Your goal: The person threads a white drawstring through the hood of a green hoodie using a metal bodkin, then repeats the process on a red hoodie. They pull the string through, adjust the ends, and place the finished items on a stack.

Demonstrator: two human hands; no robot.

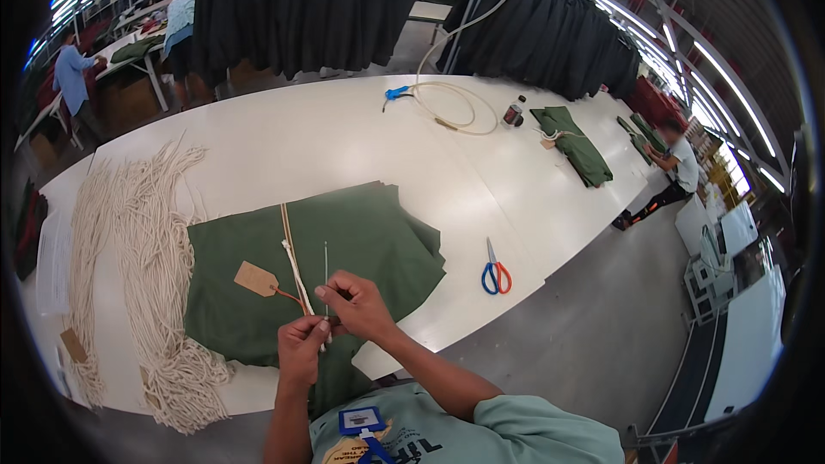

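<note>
Green fabric (361, 215) lies folded on the white table in front of me, a tan strip and a white cord (296, 275) running across it. A brown paper tag (256, 278) on an orange string rests on the cloth. Between my hands a thin metal rod (326, 262), like a long needle, points away from me. My right hand (361, 308) is closed in a pinch against it. Close beside it, my left hand (301, 351) pinches at the rod's lower end near the cord ends; exactly what those fingertips grip is hidden.
Scissors (495, 275) with blue and red handles lie to the right. Bundled off-white cords (163, 292) cover the left side. Farther back are a coiled hose (455, 112) with a blue nozzle, a dark bottle (514, 112) and another green bundle (576, 146). Dark garments hang beyond; other people work nearby.
</note>
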